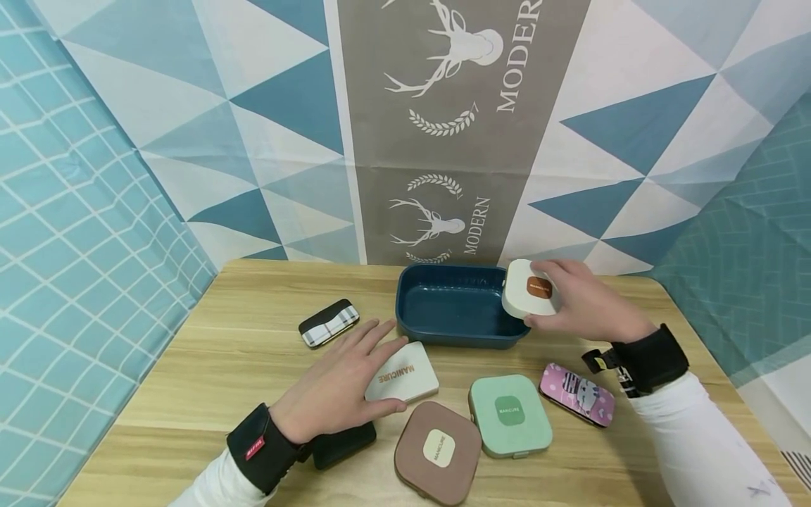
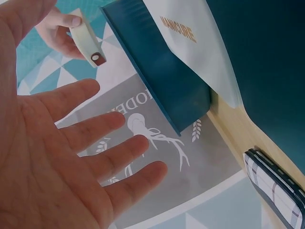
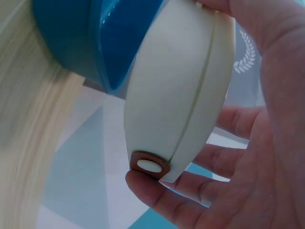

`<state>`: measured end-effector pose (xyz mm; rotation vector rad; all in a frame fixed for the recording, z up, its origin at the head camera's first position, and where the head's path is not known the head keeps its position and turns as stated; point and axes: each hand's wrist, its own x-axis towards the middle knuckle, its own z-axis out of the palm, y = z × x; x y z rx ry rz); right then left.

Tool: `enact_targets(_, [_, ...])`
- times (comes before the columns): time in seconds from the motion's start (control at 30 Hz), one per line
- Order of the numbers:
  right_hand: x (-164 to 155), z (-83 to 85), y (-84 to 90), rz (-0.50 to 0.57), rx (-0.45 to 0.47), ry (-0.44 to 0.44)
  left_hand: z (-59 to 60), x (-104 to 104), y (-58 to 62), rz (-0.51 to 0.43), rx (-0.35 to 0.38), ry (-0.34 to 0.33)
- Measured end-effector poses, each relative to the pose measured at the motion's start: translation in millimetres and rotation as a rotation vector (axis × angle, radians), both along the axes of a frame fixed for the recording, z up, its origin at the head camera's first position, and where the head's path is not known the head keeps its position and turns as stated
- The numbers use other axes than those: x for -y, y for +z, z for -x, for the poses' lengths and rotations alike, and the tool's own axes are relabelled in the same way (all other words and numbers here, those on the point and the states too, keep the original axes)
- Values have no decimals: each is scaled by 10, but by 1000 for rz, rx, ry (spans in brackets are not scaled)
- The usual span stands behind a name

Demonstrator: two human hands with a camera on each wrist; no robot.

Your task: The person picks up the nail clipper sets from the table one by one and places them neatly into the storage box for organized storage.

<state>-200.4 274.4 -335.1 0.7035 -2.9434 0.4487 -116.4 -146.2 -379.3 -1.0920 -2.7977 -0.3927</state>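
Observation:
My right hand (image 1: 586, 303) grips a cream manicure case (image 1: 518, 292) with a brown label, tilted over the right end of the dark blue bin (image 1: 459, 336). In the right wrist view, fingers and thumb hold the case's opposite edges, and its brown clasp (image 3: 150, 165) shows. The left hand (image 1: 336, 384) is spread with fingers apart, above a white flat manicure case (image 1: 412, 380) that it partly hides. Its palm and straight fingers hold nothing in the left wrist view. A black case (image 1: 345, 445) lies partly hidden under the left wrist.
A black-and-plaid case (image 1: 329, 324) lies left of the bin. Nearer the front are a brown manicure case (image 1: 437, 479), a mint green manicure case (image 1: 510, 436) and a pink cartoon case (image 1: 579, 394). Patterned cloth (image 1: 285, 127) hangs behind the wooden table (image 1: 209, 366).

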Motion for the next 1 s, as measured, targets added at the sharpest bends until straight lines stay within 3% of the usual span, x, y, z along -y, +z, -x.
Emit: enact_targets(1.0, [453, 304, -144, -20, 20, 87, -16, 24, 3, -10, -14, -1])
